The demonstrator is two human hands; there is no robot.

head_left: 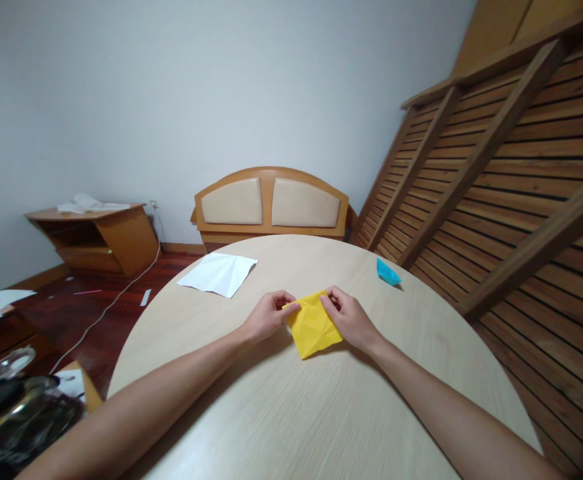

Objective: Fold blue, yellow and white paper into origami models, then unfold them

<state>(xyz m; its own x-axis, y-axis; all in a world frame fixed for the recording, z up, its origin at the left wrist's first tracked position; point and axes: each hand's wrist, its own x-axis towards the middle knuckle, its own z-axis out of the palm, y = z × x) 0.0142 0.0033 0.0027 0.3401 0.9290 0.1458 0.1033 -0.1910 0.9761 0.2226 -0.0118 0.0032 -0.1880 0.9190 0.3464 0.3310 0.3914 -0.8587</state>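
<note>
A creased sheet of yellow paper is held up between both hands over the round table. My left hand pinches its upper left corner, thumb in front and fingers behind. Closed on the upper right edge is my right hand, its thumb lying on the front face. Fold lines cross the yellow sheet, and its lower corner points down toward me. The fingertips behind the paper are hidden.
Creased white paper lies on the table's far left. A folded blue paper piece rests near the far right edge. Wooden slats lean along the right side. Beyond the table stands a headboard; a low cabinet is at left.
</note>
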